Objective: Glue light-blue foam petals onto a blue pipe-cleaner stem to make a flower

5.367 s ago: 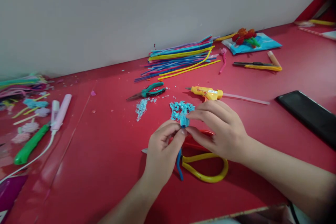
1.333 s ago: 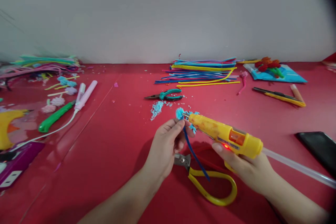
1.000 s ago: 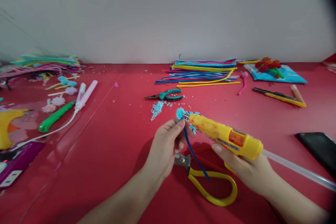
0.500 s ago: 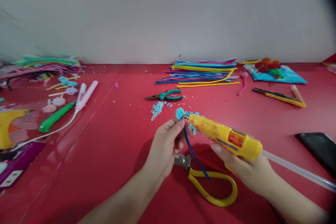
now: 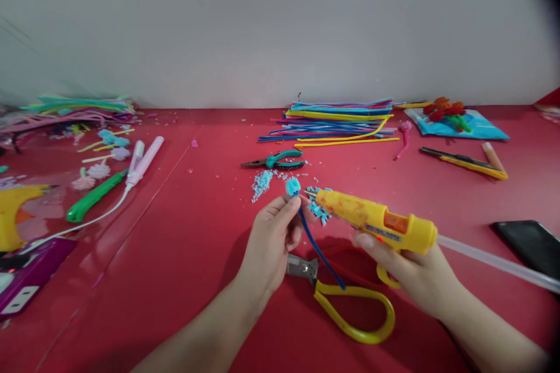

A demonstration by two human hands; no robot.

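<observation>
My left hand point(image 5: 276, 227) pinches a dark blue pipe cleaner point(image 5: 318, 249) near its upper end, where a small light blue tuft point(image 5: 293, 186) sits on top. My right hand point(image 5: 406, 271) is wrapped round a yellow hot glue gun point(image 5: 376, 215). Its metal nozzle points left and stops just short of the tuft. A clear glue stick point(image 5: 490, 259) sticks out of the gun's back. Under the hands lie scissors point(image 5: 356, 312) with one yellow and one red handle. Light blue cut pieces point(image 5: 321, 213) are scattered behind the nozzle.
Pliers point(image 5: 280, 159) lie beyond the hands, beside blue fluff point(image 5: 261, 184). Farther back is a bundle of pipe cleaners point(image 5: 336, 122). At left are a pink hair straightener point(image 5: 146, 160), a green-handled tool point(image 5: 94, 198) and a purple power strip point(image 5: 37, 274). A black phone point(image 5: 527, 247) lies right.
The tuft on the pipe cleaner has moved slightly left, away from the glue gun's nozzle. A gap now shows between them, where they overlapped before.
</observation>
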